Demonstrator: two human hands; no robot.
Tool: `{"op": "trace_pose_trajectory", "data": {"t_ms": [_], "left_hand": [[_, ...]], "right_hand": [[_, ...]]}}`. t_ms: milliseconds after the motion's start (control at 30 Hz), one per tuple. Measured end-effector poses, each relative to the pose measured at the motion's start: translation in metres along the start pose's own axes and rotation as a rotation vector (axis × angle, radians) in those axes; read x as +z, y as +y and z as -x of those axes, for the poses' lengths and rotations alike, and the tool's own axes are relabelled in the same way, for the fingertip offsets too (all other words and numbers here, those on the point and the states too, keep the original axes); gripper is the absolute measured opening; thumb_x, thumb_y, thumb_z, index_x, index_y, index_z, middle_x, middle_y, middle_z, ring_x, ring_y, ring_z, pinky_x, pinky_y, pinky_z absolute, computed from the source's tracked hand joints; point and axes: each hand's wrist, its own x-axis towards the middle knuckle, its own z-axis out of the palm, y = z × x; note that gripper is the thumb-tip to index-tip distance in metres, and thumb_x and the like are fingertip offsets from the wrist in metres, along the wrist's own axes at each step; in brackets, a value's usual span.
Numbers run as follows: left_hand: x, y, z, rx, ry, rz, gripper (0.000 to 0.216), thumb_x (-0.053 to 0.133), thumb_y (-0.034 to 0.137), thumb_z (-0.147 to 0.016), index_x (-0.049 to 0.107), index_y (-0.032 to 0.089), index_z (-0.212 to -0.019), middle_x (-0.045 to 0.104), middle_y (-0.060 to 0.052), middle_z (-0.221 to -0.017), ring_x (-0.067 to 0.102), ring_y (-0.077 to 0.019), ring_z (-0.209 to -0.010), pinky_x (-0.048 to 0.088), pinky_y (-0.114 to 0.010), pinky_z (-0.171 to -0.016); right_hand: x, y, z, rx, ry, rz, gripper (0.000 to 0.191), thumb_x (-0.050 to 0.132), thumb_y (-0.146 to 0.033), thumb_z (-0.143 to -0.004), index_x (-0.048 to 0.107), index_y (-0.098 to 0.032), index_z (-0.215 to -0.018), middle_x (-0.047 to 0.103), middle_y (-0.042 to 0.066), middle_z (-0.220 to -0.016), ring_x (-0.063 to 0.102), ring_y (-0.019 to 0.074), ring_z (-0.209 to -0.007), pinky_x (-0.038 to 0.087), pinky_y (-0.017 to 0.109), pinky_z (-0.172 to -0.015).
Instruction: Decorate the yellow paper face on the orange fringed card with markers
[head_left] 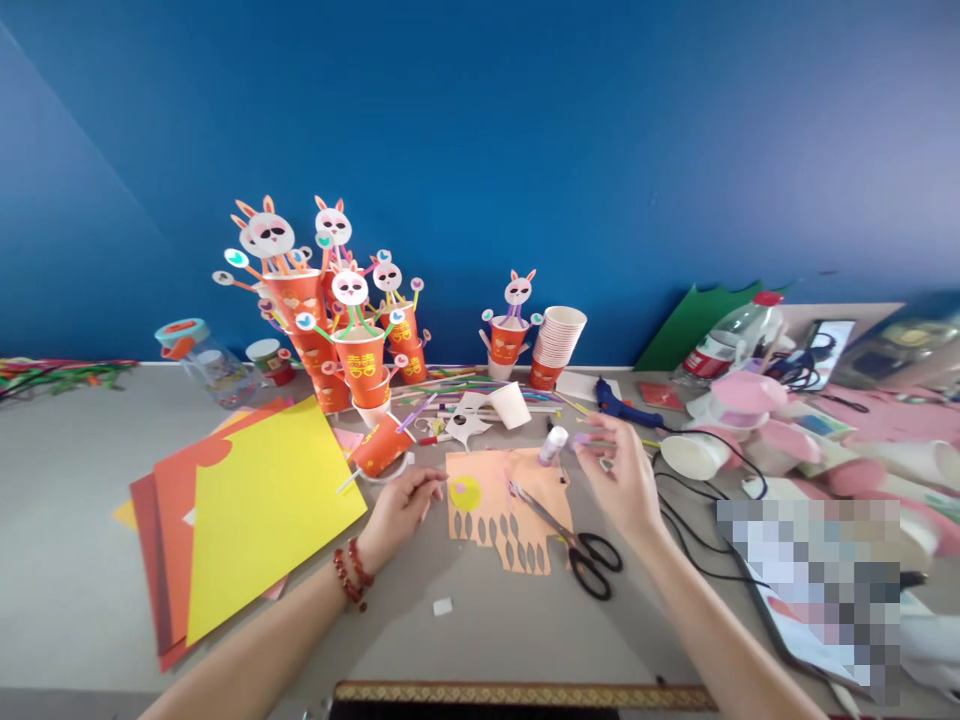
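My right hand (621, 475) pinches a small purple cap (577, 441) between thumb and fingertips, just right of a glue stick (553, 446) with a white top. Left of the paper's edge, my left hand (405, 512) has its fingers curled together; anything inside them is hidden. Between the hands lies a peach paper sheet (480, 470) with a row of leaf-shaped holes cut along its near part. A yellow paper circle (465, 493) with a small pink piece rests on it. Black-handled scissors (574, 542) lie across the sheet's right side, blades toward the far left.
Rabbit-faced red paper cups (360, 360) stand stacked at the back left. Coloured sheets (277, 510) lie at left, beside a tipped red cup (382, 445). A cup stack (557, 345), blue glue gun (626, 408) and tablet (806, 610) are at right, with black cables between.
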Motion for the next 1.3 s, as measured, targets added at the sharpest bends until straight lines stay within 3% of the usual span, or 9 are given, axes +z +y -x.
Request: {"op": "trace_pose_trajectory", "data": {"t_ms": [133, 233, 433, 600, 700, 800, 967, 1133, 1300], "left_hand": [[0.002, 0.005, -0.002, -0.100, -0.078, 0.232, 0.047, 0.053, 0.054, -0.096, 0.063, 0.014, -0.119, 0.073, -0.010, -0.098, 0.059, -0.0112, -0.057, 0.046, -0.023, -0.051], [0.004, 0.013, -0.001, -0.161, -0.133, 0.357, 0.053, 0.058, 0.056, -0.093, 0.058, 0.013, -0.125, 0.073, -0.018, -0.112, 0.070, -0.0188, -0.076, 0.055, -0.029, -0.062], [0.006, 0.027, 0.003, -0.350, -0.207, 0.677, 0.061, 0.080, 0.053, -0.081, 0.056, 0.015, -0.123, 0.073, -0.018, -0.117, 0.075, -0.0245, -0.091, 0.060, -0.038, -0.080], [0.008, 0.029, 0.002, -0.364, -0.187, 0.655, 0.047, 0.081, 0.053, -0.079, 0.056, 0.016, -0.098, 0.077, -0.016, -0.105, 0.077, -0.0255, -0.088, 0.061, -0.038, -0.077], [0.008, 0.037, -0.004, -0.283, -0.152, 0.574, 0.043, 0.077, 0.053, -0.083, 0.056, 0.017, -0.092, 0.078, -0.013, -0.099, 0.077, -0.0241, -0.081, 0.061, -0.036, -0.072], [0.009, 0.054, -0.011, -0.069, -0.006, 0.386, 0.028, 0.067, 0.044, -0.092, 0.064, 0.017, -0.096, 0.077, -0.012, -0.106, 0.076, -0.0221, -0.087, 0.060, -0.035, -0.079], [0.016, 0.080, -0.013, 0.323, 0.229, 0.125, 0.014, 0.059, 0.025, -0.099, 0.072, 0.021, -0.103, 0.070, -0.010, -0.127, 0.064, -0.0247, -0.123, 0.051, -0.041, -0.104], [0.024, 0.085, -0.006, 0.487, 0.211, 0.038, 0.019, 0.058, 0.016, -0.099, 0.073, 0.024, -0.108, 0.067, -0.008, -0.131, 0.060, -0.0235, -0.126, 0.051, -0.040, -0.105], [0.025, 0.087, -0.005, 0.507, 0.118, -0.027, 0.022, 0.059, 0.011, -0.097, 0.074, 0.024, -0.107, 0.069, -0.007, -0.129, 0.061, -0.0222, -0.121, 0.049, -0.039, -0.104]], "right_hand": [[0.018, 0.043, -0.003, 0.095, -0.162, -0.047, 0.059, 0.063, -0.034, -0.079, 0.047, -0.024, -0.135, 0.065, 0.013, -0.127, 0.069, 0.0273, -0.105, 0.056, 0.045, -0.089], [0.032, 0.056, -0.001, 0.154, -0.247, 0.005, 0.064, 0.067, -0.037, -0.074, 0.049, -0.022, -0.133, 0.068, 0.014, -0.124, 0.066, 0.0320, -0.113, 0.052, 0.049, -0.096], [0.034, 0.044, -0.005, 0.082, -0.322, 0.237, 0.026, 0.062, -0.045, -0.081, 0.061, -0.021, -0.092, 0.071, 0.012, -0.093, 0.067, 0.0326, -0.093, 0.050, 0.043, -0.082], [0.024, 0.016, 0.001, 0.019, -0.284, 0.220, 0.022, 0.059, -0.043, -0.085, 0.057, -0.022, -0.089, 0.068, 0.010, -0.087, 0.065, 0.0310, -0.089, 0.048, 0.038, -0.074], [0.018, -0.018, 0.012, -0.002, -0.451, 0.022, 0.016, 0.052, -0.038, -0.092, 0.056, -0.022, -0.097, 0.070, 0.006, -0.089, 0.067, 0.0247, -0.083, 0.048, 0.033, -0.072], [0.020, -0.053, 0.026, -0.091, -0.620, -0.125, 0.009, 0.050, -0.030, -0.091, 0.054, -0.023, -0.095, 0.069, 0.003, -0.085, 0.067, 0.0210, -0.078, 0.047, 0.028, -0.064], [0.039, -0.073, 0.042, -0.237, -0.542, -0.147, 0.003, 0.052, -0.024, -0.087, 0.049, -0.023, -0.086, 0.063, 0.002, -0.077, 0.060, 0.0183, -0.068, 0.042, 0.027, -0.060], [0.043, -0.066, 0.049, -0.266, -0.531, -0.135, 0.004, 0.053, -0.020, -0.086, 0.051, -0.022, -0.088, 0.061, 0.001, -0.077, 0.058, 0.0185, -0.070, 0.041, 0.027, -0.062], [0.043, -0.062, 0.050, -0.262, -0.546, -0.144, 0.012, 0.056, -0.016, -0.083, 0.055, -0.021, -0.094, 0.062, 0.002, -0.079, 0.058, 0.0197, -0.073, 0.041, 0.027, -0.064]]}}
